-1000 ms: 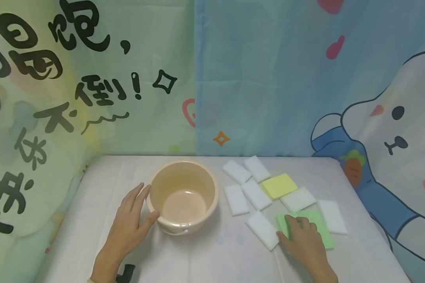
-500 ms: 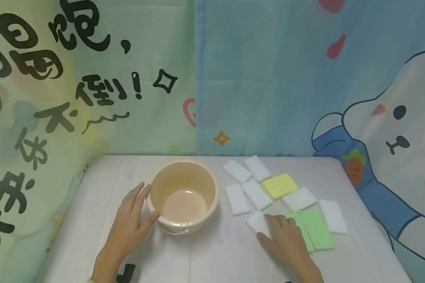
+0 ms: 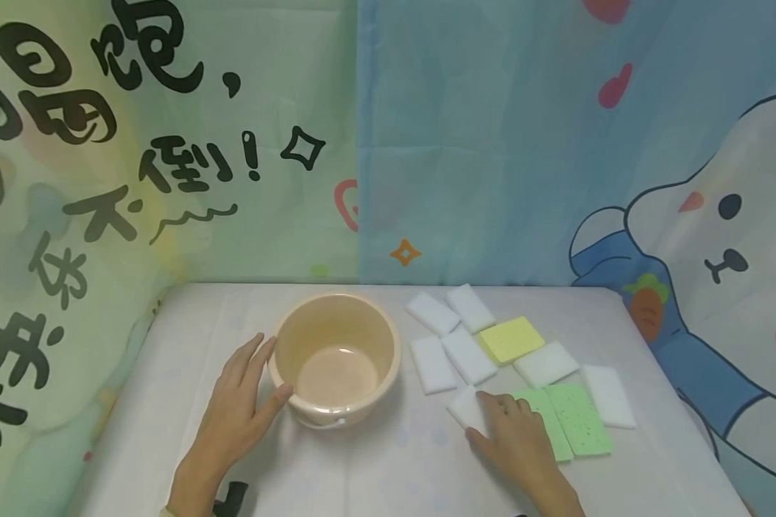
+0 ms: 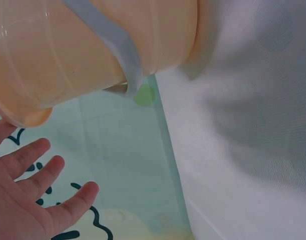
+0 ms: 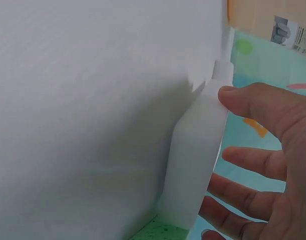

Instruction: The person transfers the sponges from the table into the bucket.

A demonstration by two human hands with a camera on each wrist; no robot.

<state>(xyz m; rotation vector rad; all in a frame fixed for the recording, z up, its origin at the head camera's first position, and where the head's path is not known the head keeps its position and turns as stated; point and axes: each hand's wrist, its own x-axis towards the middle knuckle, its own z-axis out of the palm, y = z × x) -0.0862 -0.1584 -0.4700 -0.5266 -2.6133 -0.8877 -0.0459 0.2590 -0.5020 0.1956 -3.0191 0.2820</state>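
A beige bucket (image 3: 336,359) stands upright at the middle left, its grey handle (image 4: 120,47) lying along its side. My left hand (image 3: 239,409) is spread beside it, fingertips and thumb at the rim. In the left wrist view the fingers (image 4: 42,177) point loosely toward the rim. My right hand (image 3: 520,441) lies over a white sponge (image 3: 467,411) and hides much of it. The right wrist view shows the thumb (image 5: 238,100) against that white sponge (image 5: 195,160), with the other fingers extended over its upper face. Two green sponges (image 3: 578,420) lie right beside this hand.
Several more white sponges (image 3: 432,366) and a yellow sponge (image 3: 511,341) lie flat behind the right hand. Another white sponge (image 3: 608,396) is at the far right. A printed curtain (image 3: 465,143) hangs behind the white-covered table (image 3: 375,481).
My right hand has moved left from the green sponges onto the white sponge, uncovering the green ones. That white sponge has shifted very slightly left. My left hand stays at the bucket rim.
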